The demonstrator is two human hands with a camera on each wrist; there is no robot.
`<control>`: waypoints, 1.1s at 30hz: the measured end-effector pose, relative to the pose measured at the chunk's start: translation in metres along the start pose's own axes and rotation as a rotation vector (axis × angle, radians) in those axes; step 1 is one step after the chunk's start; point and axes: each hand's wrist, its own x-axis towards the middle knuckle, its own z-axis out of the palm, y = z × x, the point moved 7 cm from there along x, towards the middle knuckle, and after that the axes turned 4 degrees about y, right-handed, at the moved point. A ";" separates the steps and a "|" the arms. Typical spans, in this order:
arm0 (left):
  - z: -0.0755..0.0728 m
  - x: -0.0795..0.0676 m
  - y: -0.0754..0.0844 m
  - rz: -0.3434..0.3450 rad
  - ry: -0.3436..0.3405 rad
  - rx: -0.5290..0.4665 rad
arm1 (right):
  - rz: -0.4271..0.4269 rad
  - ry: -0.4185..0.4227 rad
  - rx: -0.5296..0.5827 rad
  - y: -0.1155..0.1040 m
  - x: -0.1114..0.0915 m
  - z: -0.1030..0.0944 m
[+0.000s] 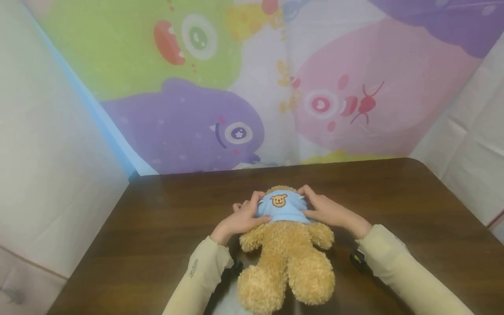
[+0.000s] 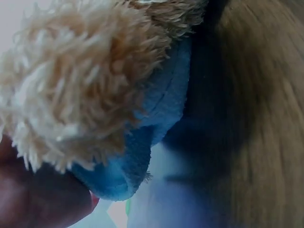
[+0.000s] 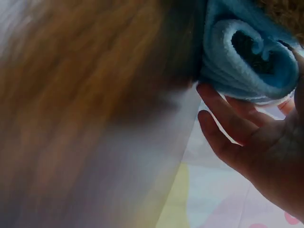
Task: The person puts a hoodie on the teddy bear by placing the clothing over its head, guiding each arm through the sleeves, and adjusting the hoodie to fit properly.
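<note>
A curly tan teddy bear [image 1: 275, 245] lies on its back on the table, feet toward me. A light blue doll shirt [image 1: 289, 212] with a bear-face patch covers its upper body and hides its face; only a strip of fur shows beyond. My left hand [image 1: 244, 216] grips the shirt's left side, thumb on the hem. On the other side my right hand [image 1: 328, 212] holds the shirt between thumb and fingers. A rolled, open sleeve [image 3: 223, 61] shows within the right hand's grasp in the right wrist view. Fur [image 2: 71, 85] fills much of the left wrist view, beside the blue cloth [image 2: 164, 95].
The dark wooden table [image 1: 165, 210] extends around the bear on both sides. Behind it hangs a cloth backdrop [image 1: 275, 131] printed with cartoon monsters. Pale panels [image 1: 51, 131] stand at left and right.
</note>
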 end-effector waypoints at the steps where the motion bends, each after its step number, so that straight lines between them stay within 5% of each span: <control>1: 0.000 0.000 0.000 -0.003 -0.003 0.000 | -0.008 -0.001 -0.004 -0.001 0.000 0.000; 10: -0.007 -0.001 0.012 -0.119 0.054 -0.119 | -0.003 0.088 -0.073 -0.016 -0.001 -0.011; 18: -0.011 0.001 0.029 -0.019 0.252 -0.112 | 0.015 0.212 0.034 -0.027 -0.003 -0.012; 26: -0.011 -0.001 0.038 0.027 0.403 -0.079 | -0.008 0.271 0.000 -0.031 0.000 -0.010; 33: -0.012 -0.005 0.043 0.076 0.375 -0.012 | -0.026 0.215 0.013 -0.030 -0.001 -0.006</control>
